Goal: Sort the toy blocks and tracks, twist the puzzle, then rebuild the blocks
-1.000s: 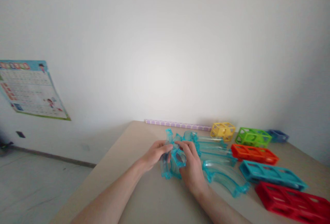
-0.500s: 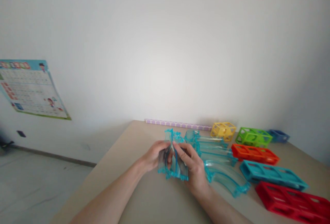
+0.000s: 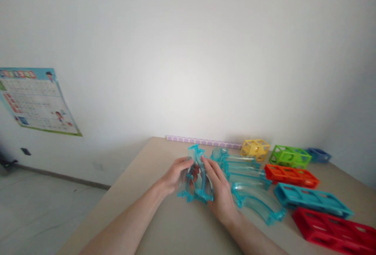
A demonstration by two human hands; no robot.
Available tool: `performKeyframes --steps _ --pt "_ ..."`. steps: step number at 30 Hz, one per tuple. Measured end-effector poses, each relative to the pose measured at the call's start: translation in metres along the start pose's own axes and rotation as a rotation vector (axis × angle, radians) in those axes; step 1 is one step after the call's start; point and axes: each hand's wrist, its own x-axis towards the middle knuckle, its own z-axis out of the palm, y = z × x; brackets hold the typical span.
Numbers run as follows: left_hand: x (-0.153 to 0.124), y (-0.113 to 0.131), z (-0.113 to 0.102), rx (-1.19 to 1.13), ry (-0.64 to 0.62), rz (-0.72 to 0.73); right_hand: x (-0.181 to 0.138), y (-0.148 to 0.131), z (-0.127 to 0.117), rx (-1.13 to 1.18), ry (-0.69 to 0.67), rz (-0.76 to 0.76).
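While being propped upright near the desk's (image 3: 164, 227) left edge, clear track curves (image 3: 197, 187), probably light, stiff and slick, are being pinched at their rims by the closed fingers of the left hand (image 3: 175, 175) and right hand (image 3: 219, 195).

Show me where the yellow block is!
In the head view, the yellow block sits at the back of the table, toward the right, between the purple strip and the green block.
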Motion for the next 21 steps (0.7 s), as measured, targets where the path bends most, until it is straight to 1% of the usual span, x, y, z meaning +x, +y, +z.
performKeyframes --steps 2,5,8,11,13,15,18,21 --pt "0.0 0.002 0.0 -0.011 0.057 0.041 0.0 0.001 0.002 0.002 0.011 0.019" --pt "0.001 0.005 0.0 -0.022 0.096 0.098 0.001 0.003 0.005 0.013 0.052 0.043" --pt "0.002 0.007 -0.001 -0.043 0.101 0.15 0.002 0.006 0.008 0.045 0.08 0.08" --pt "0.002 0.007 -0.003 -0.064 0.092 0.18 0.001 0.01 0.011 0.087 0.095 0.163" --pt "0.002 0.006 -0.004 -0.078 0.085 0.164 -0.001 0.012 0.012 0.136 0.101 0.233" --pt "0.001 0.007 -0.005 -0.08 0.07 0.117 -0.003 0.012 0.012 0.202 0.09 0.265" --pt "-0.001 0.007 -0.007 -0.07 0.013 0.029 -0.003 0.009 0.011 0.274 0.042 0.22" --pt "-0.001 0.008 -0.01 -0.082 -0.068 -0.048 -0.001 0.005 0.009 0.27 0.035 0.187"
